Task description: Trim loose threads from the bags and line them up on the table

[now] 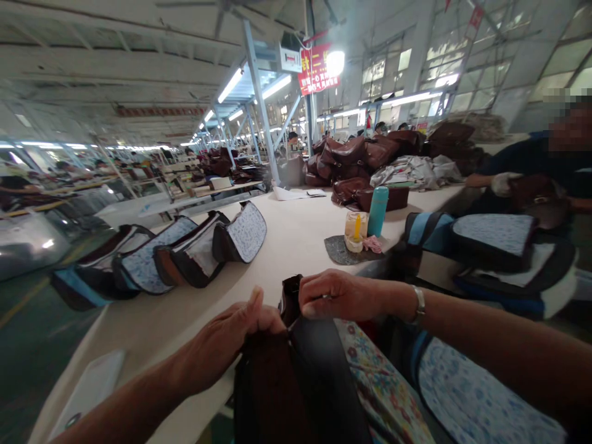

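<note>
Bag piece [324,370], dark, unfinished, at six o'clock: the right hand [337,295] pinches its top edge, fingers closed; the left hand [240,325] curls there, thumb raised, grip unclear. Apparently edge-aligning; next likely calls for even, steady tension.

The left grip [231,330] reaches inward, thumb raised. The right grip [335,293] curls into a pinch beside it, both forearms [485,336] converging.
</note>
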Demonstrator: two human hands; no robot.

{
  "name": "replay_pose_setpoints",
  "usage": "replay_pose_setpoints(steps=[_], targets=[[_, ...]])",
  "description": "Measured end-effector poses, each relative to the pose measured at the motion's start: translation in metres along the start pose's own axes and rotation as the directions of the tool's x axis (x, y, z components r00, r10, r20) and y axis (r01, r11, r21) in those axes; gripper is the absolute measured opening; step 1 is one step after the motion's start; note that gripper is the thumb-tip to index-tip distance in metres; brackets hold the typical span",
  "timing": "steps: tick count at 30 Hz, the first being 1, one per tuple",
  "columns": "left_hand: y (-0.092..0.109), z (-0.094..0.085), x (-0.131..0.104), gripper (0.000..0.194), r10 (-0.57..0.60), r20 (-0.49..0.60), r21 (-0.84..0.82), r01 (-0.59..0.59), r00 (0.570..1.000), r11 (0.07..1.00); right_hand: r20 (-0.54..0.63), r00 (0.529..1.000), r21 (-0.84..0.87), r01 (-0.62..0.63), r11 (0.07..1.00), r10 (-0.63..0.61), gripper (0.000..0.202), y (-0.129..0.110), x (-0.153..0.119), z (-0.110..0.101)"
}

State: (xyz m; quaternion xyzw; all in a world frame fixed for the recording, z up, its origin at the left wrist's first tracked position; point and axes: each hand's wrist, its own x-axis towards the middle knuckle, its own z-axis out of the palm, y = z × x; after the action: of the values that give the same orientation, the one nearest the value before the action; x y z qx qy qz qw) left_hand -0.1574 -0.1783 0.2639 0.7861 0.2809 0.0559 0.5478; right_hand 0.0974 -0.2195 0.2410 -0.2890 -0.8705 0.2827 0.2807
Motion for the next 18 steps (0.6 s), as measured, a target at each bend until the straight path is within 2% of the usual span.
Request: replay_pose_setpoints(steps=[3,6,9,11,13,16,18], targets=[[0.005,0.000,-0.002,0.077,0.008,0.040,-0.074,-0.005,0.999,0.997,0.082,0.994,-0.118,-0.057,0.991,0.067,0.033,0.025,-0.010,-0.013],[0.008,0.001,-0.002,0.064,-0.009,0.020,-0.069,0.011,1.000,0.998,0.097,0.990,-0.242,-0.078,0.967,0.104,0.023,0.046,-0.017,-0.019],[0.009,0.001,0.000,0.048,-0.006,0.049,0.040,0.004,0.999,0.999,0.086,0.983,-0.366,-0.117,0.923,0.159,0.022,0.052,-0.020,-0.022],[0.014,-0.006,0.001,0.044,0.060,0.032,0.150,-0.064,0.998,0.987,0.076,0.980,-0.455,-0.131,0.881,0.185,0.017,0.045,-0.019,-0.029],[0.022,-0.026,0.003,0.039,0.158,-0.046,0.255,-0.141,0.986,0.957,0.044,0.980,-0.533,-0.143,0.834,0.196,0.012,0.031,-0.016,-0.045],[0.034,-0.078,0.007,0.036,0.281,-0.148,0.443,-0.190,0.948,0.876,-0.092,0.981,-0.702,-0.188,0.687,0.173,0.018,0.003,-0.006,-0.074],[0.035,-0.118,0.011,0.031,0.290,-0.081,0.579,-0.192,0.953,0.793,-0.160,0.975,-0.784,-0.221,0.580,0.156,0.022,-0.011,0.007,-0.083]])
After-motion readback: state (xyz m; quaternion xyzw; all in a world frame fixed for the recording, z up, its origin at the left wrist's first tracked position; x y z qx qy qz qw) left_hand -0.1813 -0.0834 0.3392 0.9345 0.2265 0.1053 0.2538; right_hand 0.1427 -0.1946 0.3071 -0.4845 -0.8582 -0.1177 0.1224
